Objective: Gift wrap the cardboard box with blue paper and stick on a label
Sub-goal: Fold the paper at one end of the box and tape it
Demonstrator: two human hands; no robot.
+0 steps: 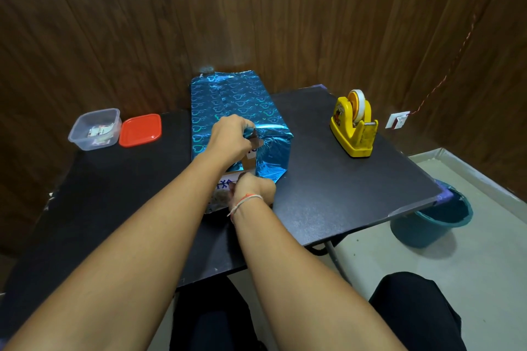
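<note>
Here, a cardboard box (247, 163) mostly covered in blue paper (228, 100) with a heart pattern is seen at the middle of a black worktop (342, 179), its far end toward the wood-panelled wall (256, 8). The near end of the box is left partly bare, brown card and a printed white panel being visible between the folds. The left hand (232, 137) is laid on the near top edge of the parcel, its fingers curled down round a fold of the blue paper in a closed grip. The right hand (253, 188), marked by a thin thread band at the wrist, is held low against the near end of the box, where the paper's lower flap appears to be pinched between its fingers; the fingertips themselves are hidden behind the hand.

A clear plastic tub (95, 128) holding small printed pieces is placed at the far left of the worktop, and a red lid (140, 130) lies just beside it. A yellow tape dispenser (353, 125) loaded with a roll of tape is stood to the right of the parcel, well apart from it. A teal bucket (433, 222) is seen on the floor beneath the worktop's right corner, and a wall socket (397, 120) is fitted low on the right wall. The person's dark-clad knees are visible at the bottom edge.
</note>
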